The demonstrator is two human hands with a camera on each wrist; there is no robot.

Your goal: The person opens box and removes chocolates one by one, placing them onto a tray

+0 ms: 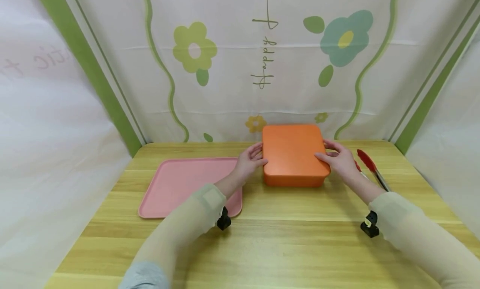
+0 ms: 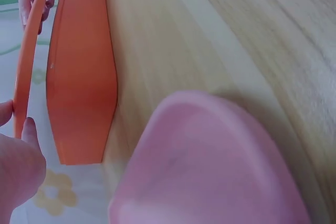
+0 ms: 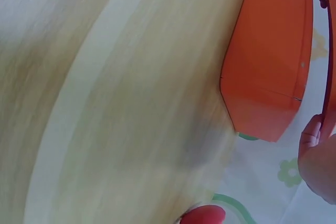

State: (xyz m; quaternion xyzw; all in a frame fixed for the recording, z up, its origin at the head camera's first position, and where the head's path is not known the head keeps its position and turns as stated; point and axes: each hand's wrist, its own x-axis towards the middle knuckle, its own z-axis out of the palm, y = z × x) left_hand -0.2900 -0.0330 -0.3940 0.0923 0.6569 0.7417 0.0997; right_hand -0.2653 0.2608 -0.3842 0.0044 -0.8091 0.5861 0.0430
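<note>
An orange square lid (image 1: 292, 149) is held above an orange box (image 1: 294, 181). In the left wrist view a gap separates the raised lid (image 2: 30, 56) from the box (image 2: 81, 66), which stands on the table. My left hand (image 1: 247, 162) pinches the lid's left edge between thumb and fingers. On the opposite edge, my right hand (image 1: 342, 160) grips the lid the same way. The right wrist view also has the lid (image 3: 331, 72) apart from the box (image 3: 268, 51). The box's inside is hidden.
A pink tray (image 1: 187, 185) lies left of the box, partly under my left forearm. Tongs with red tips (image 1: 366, 160) lie to the right, partly behind my right arm. A white curtain with printed flowers (image 1: 225, 93) hangs behind the wooden table (image 1: 285, 247).
</note>
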